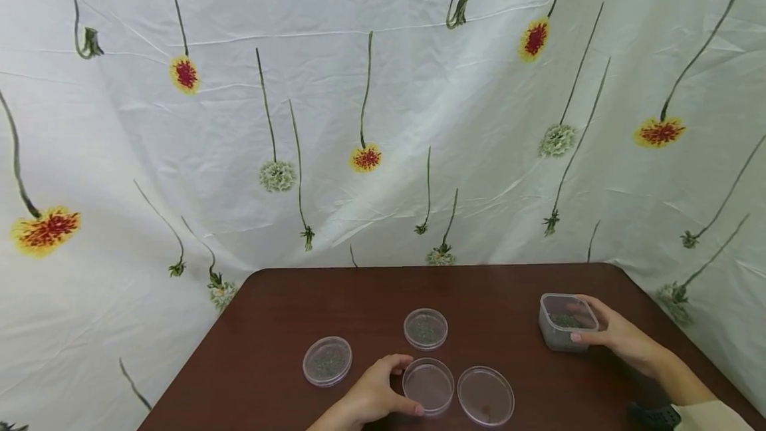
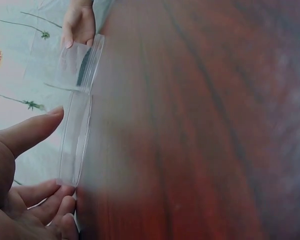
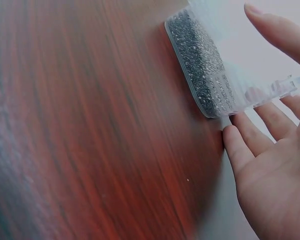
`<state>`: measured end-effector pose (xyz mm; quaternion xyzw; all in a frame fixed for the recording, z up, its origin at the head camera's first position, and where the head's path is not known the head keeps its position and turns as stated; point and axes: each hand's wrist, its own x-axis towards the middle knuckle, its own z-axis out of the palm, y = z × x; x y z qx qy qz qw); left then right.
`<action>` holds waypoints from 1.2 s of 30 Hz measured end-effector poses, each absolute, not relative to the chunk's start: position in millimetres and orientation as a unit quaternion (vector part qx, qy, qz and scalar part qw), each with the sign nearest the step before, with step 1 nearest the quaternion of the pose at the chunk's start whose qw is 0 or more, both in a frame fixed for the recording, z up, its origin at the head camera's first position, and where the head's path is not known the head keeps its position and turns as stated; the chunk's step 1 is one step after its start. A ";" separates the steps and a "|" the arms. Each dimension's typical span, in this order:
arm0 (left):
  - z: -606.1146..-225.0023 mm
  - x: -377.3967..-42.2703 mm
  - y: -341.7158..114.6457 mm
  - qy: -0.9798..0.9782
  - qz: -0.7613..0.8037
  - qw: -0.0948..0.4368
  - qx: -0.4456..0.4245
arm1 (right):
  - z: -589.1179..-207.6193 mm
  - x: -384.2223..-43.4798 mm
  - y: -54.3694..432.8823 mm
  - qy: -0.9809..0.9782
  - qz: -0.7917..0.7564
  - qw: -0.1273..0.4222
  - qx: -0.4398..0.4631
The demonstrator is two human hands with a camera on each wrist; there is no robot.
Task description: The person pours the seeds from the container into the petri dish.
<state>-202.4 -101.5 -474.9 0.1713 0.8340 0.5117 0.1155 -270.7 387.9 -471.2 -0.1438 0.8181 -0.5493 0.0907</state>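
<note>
In the head view my left hand [image 1: 377,391] holds a clear petri dish [image 1: 428,384] by its rim, thumb on the near side and fingers on the far left. The left wrist view shows the dish edge-on [image 2: 75,140] against the table. A second clear round dish [image 1: 486,394] lies just to its right. My right hand [image 1: 625,341] grips a square clear plastic container [image 1: 565,334], thumb on the near wall. Small dark grains [image 3: 197,60] fill its lower part. Whether the container touches the table is hard to tell.
Two more petri dishes with dark grains stand on the brown table [image 1: 371,288]: one at the left [image 1: 327,361], one farther back in the middle [image 1: 425,329]. Behind the table hangs a white flower-print cloth [image 1: 335,118]. A dark band [image 1: 652,416] circles the right wrist.
</note>
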 end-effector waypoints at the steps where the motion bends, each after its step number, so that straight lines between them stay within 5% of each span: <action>1: -474.3 -203.0 -101.3 0.834 0.512 0.116 0.171 | -471.0 -270.5 387.3 0.818 -0.550 0.088 -0.145; 36: -474.8 -205.8 -102.7 0.838 0.504 0.119 0.170 | -441.1 -266.4 327.2 0.825 -0.544 0.022 -0.150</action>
